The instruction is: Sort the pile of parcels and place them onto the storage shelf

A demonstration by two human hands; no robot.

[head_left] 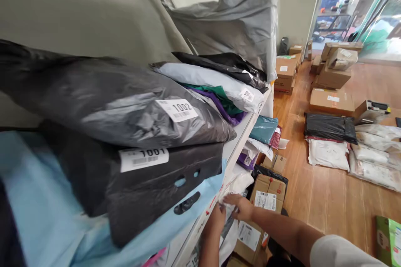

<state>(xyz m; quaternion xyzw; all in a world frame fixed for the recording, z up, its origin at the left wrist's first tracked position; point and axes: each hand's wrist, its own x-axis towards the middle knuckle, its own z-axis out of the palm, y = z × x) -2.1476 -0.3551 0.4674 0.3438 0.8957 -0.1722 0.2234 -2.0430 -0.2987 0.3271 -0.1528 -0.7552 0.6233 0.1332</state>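
My left hand (218,215) reaches down beside the white shelf edge, its fingers closed on a white plastic mailer bag (240,182) on the level below and partly hidden. Close by on its right, my right hand (239,207) grips the same bag, with the fingers over it and the thumb underneath. Just under my hands, a cardboard box (249,235) with a white label stands among other parcels. Another taped box (268,187) lies behind it.
Stacked on the upper shelf are a grey parcel bag (140,104) labelled 1002, a black one (188,162) labelled 1001, and a light-blue bag (216,83). Across the wooden floor (326,200) lie a black parcel (330,127), white parcels (328,154), boxes (332,100) and a green box (388,240).
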